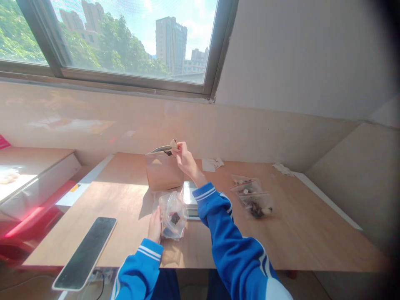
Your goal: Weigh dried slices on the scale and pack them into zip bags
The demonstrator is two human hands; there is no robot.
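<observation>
My left hand (pixel 154 226) is closed on the left side of a clear plastic bag (pixel 178 204), which stands at the front middle of the table. Inside the bag is a small dark square piece (pixel 175 218). Beyond it, my right hand (pixel 186 162) is raised at the top of an open brown cardboard box (pixel 164 174). The thumb and fingers pinch a small cream-coloured piece (pixel 173 144); its kind is too small to tell. A dark bit (pixel 168 153) shows just below it, at the box's rim. The box's contents are hidden.
A silver metallic case (pixel 190 194) lies right of the bag, partly behind my right sleeve. Farther right are zip bags (pixel 256 204) with small dark and pale pieces. White paper (pixel 208 165) lies at the back. A phone (pixel 87 252) overlaps the table's front left in view.
</observation>
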